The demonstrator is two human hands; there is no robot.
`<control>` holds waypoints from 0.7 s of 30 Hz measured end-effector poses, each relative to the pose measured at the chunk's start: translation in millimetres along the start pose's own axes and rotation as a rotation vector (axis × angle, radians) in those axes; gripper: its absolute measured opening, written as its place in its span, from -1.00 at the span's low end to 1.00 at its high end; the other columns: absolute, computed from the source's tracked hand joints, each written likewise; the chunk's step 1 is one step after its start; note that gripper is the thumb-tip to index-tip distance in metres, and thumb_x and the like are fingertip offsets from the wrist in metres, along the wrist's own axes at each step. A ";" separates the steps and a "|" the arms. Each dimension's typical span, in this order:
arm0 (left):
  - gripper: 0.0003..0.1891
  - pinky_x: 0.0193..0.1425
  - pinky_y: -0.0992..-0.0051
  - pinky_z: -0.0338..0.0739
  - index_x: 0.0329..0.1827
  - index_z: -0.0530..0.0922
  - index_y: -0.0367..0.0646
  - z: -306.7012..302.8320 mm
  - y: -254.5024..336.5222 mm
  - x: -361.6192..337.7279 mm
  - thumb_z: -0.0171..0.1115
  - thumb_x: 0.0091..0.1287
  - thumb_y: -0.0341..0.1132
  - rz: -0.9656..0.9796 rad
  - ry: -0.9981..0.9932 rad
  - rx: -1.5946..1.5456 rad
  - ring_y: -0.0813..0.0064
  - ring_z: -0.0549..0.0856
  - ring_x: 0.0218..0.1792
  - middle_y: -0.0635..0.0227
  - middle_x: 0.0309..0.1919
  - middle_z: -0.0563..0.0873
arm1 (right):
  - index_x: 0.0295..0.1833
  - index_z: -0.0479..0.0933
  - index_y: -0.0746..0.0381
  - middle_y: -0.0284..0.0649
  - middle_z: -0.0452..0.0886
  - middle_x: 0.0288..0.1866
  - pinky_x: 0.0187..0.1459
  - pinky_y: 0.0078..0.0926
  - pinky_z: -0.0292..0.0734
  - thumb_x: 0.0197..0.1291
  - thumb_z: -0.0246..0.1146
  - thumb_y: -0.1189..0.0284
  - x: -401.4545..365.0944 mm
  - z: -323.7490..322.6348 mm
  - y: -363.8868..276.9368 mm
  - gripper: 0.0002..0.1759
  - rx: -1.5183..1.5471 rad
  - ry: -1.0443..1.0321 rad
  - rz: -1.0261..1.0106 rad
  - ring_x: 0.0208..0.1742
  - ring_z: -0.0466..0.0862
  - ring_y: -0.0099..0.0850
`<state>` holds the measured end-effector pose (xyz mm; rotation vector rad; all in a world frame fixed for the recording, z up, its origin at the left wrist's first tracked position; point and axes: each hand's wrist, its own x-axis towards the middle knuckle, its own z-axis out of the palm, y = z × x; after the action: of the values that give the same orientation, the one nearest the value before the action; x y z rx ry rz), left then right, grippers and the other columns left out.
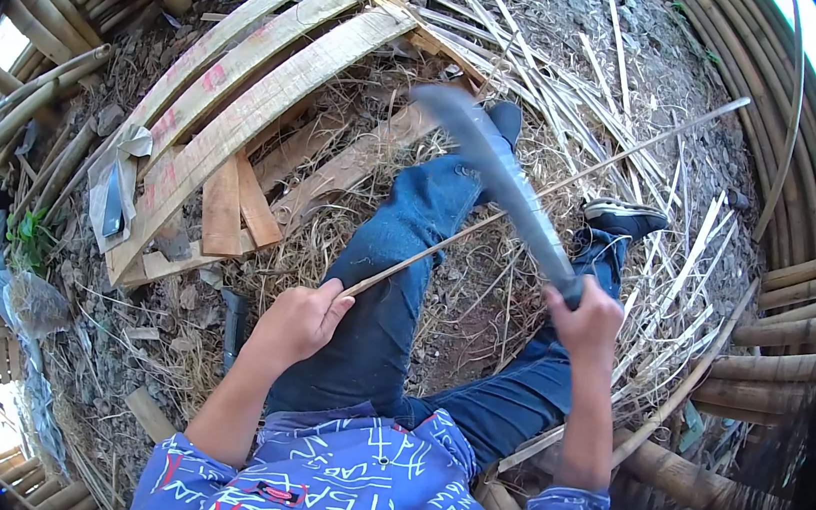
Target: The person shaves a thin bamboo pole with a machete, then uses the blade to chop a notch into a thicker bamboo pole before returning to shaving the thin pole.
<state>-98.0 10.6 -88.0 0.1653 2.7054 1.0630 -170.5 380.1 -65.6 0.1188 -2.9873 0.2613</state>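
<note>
My left hand (305, 322) is closed round the near end of a long thin bamboo strip (439, 246), over my left thigh. The strip slants up to the right, its far end beyond my shoe. In my right hand (587, 319) is the dark handle of a machete (511, 186), my fingers wrapped round it. Its long blade, slightly blurred, points up and to the left and crosses over the strip in view. Whether blade and strip touch, I cannot tell.
A slatted wooden pallet (236, 84) lies at the upper left, a phone in a plastic bag (117, 187) on it. Split bamboo strips (682, 276) and shavings litter the ground around my legs. Bamboo poles (787, 329) line the right side.
</note>
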 end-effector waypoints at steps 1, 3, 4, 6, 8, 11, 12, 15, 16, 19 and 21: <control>-0.69 -0.41 -0.01 0.46 -0.28 0.43 -0.21 -0.3 0.1 -0.4 0.05 0.50 -0.12 0.002 -0.004 0.010 -0.17 0.61 -0.47 -0.07 -0.62 0.58 | -0.48 0.51 0.22 -0.06 0.62 -0.59 -0.38 -0.09 0.54 0.04 0.37 -0.18 3.6 -2.3 15.6 -0.38 -0.016 0.016 0.094 -0.50 0.68 -0.05; -0.69 -0.40 -0.01 0.46 -0.28 0.43 -0.20 2.1 1.3 -2.0 0.05 0.50 -0.12 0.015 0.021 0.029 -0.16 0.62 -0.47 -0.07 -0.62 0.58 | -0.44 0.53 0.27 0.07 0.62 -0.55 -0.32 -0.01 0.54 0.15 0.30 -0.15 11.9 -9.3 45.1 -0.38 -0.040 0.054 0.260 -0.42 0.67 0.09; -0.70 -0.40 -0.01 0.47 -0.28 0.43 -0.20 3.3 3.4 -1.1 0.06 0.50 -0.13 0.022 0.040 0.061 -0.15 0.62 -0.48 -0.06 -0.62 0.58 | -0.44 0.53 0.29 0.09 0.61 -0.55 -0.31 0.00 0.54 0.18 0.25 -0.19 16.3 -14.6 55.5 -0.34 -0.052 0.105 0.294 -0.40 0.67 0.12; -0.73 -0.35 -0.04 0.43 -0.28 0.44 -0.23 2.2 8.7 0.2 0.08 0.47 -0.19 -0.008 0.010 0.037 -0.22 0.61 -0.40 -0.12 -0.55 0.59 | -0.43 0.55 0.29 0.08 0.62 -0.55 -0.30 -0.03 0.56 0.20 0.22 -0.21 20.7 -25.4 69.4 -0.32 0.014 0.086 0.393 -0.40 0.68 0.10; -0.73 -0.34 -0.04 0.43 -0.28 0.44 -0.25 2.2 7.2 0.8 0.07 0.47 -0.20 -0.013 -0.009 0.063 -0.22 0.61 -0.40 -0.13 -0.55 0.58 | -0.43 0.57 0.28 0.03 0.63 -0.56 -0.31 -0.06 0.56 0.22 0.20 -0.21 16.8 -23.4 62.9 -0.31 0.044 0.132 0.381 -0.42 0.69 0.05; -0.71 -0.37 -0.02 0.45 -0.29 0.42 -0.25 7.7 4.8 2.1 0.07 0.48 -0.18 0.044 0.022 0.084 -0.20 0.61 -0.44 -0.10 -0.58 0.59 | -0.38 0.60 0.23 -0.03 0.65 -0.54 -0.36 -0.09 0.55 0.22 0.23 -0.19 1.1 -14.9 18.3 -0.38 0.222 0.059 0.319 -0.47 0.69 -0.03; -0.71 -0.41 -0.01 0.46 -0.30 0.40 -0.23 9.5 5.0 1.7 0.07 0.48 -0.17 0.056 0.052 0.091 -0.17 0.62 -0.47 -0.07 -0.60 0.59 | -0.36 0.62 0.20 -0.06 0.65 -0.55 -0.37 -0.13 0.55 0.20 0.25 -0.20 -5.9 -2.7 3.3 -0.39 0.241 0.040 0.211 -0.47 0.70 -0.05; -0.72 -0.39 -0.03 0.45 -0.29 0.41 -0.22 9.2 8.8 0.4 0.04 0.50 -0.17 0.031 0.043 0.135 -0.18 0.62 -0.45 -0.07 -0.60 0.59 | -0.43 0.56 0.20 -0.11 0.62 -0.61 -0.46 -0.21 0.55 0.11 0.24 -0.30 -25.5 18.8 -64.7 -0.31 0.265 -0.065 -0.085 -0.56 0.68 -0.13; -0.72 -0.38 -0.04 0.44 -0.29 0.41 -0.21 9.8 6.1 0.0 0.03 0.50 -0.17 0.016 0.046 0.168 -0.18 0.62 -0.45 -0.07 -0.59 0.59 | -0.49 0.52 0.21 -0.12 0.60 -0.66 -0.52 -0.28 0.53 0.08 0.22 -0.35 -28.3 21.6 -81.9 -0.26 0.241 -0.057 -0.183 -0.61 0.67 -0.18; -0.70 -0.37 -0.02 0.42 -0.31 0.41 -0.22 10.2 -5.1 1.2 0.01 0.51 -0.17 0.021 0.050 0.136 -0.20 0.60 -0.44 -0.09 -0.59 0.56 | -0.52 0.50 0.21 -0.14 0.58 -0.68 -0.54 -0.32 0.52 0.08 0.19 -0.38 -21.7 24.7 -98.6 -0.23 0.184 -0.046 -0.271 -0.63 0.66 -0.23; -0.70 -0.37 -0.01 0.41 -0.32 0.42 -0.23 7.9 -6.1 0.8 0.01 0.51 -0.18 0.008 0.048 0.072 -0.20 0.60 -0.43 -0.10 -0.59 0.56 | -0.54 0.49 0.19 -0.17 0.57 -0.69 -0.55 -0.32 0.51 0.09 0.16 -0.40 -7.9 24.1 -87.1 -0.22 0.169 -0.002 -0.287 -0.65 0.64 -0.27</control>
<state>-97.0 11.4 -97.9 0.1649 2.7905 0.9842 -158.1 290.8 -75.7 0.5598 -2.8953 0.4771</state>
